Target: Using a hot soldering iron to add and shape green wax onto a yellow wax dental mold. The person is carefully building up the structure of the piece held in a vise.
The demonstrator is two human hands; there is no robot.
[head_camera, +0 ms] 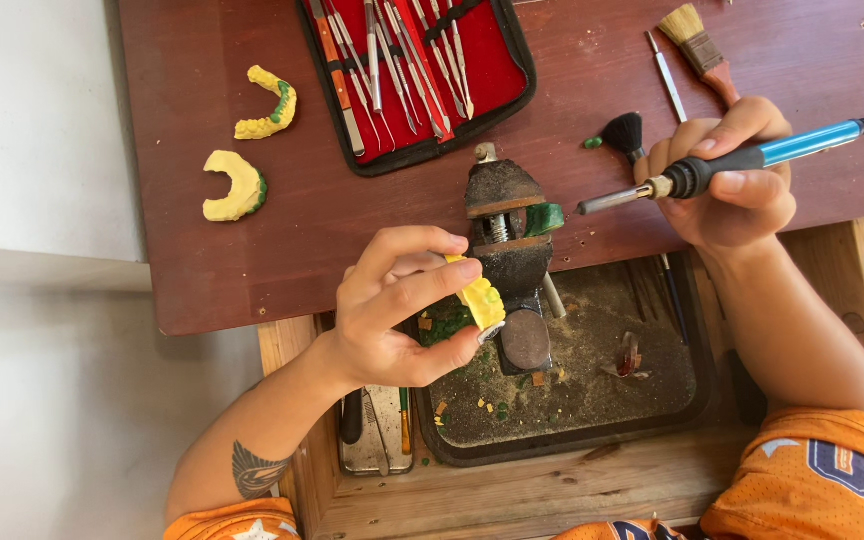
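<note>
My left hand (392, 305) grips a yellow dental cast with green wax (479, 300), held beside a small rusty bench vise (507, 250) clamped to the edge of the dark red table (202, 250). My right hand (732, 180) holds a soldering-iron-like tool with a blue and black handle (742, 160). Its metal tip points left toward a green piece of wax (544, 217) at the vise jaws.
An open red-lined case of metal dental instruments (412, 70) lies at the top. Two yellow jaw casts (270, 103) (232, 187) sit at left. Brushes (702, 45) (624, 133) lie at right. A dusty black tray (592, 370) with wax crumbs sits below the vise.
</note>
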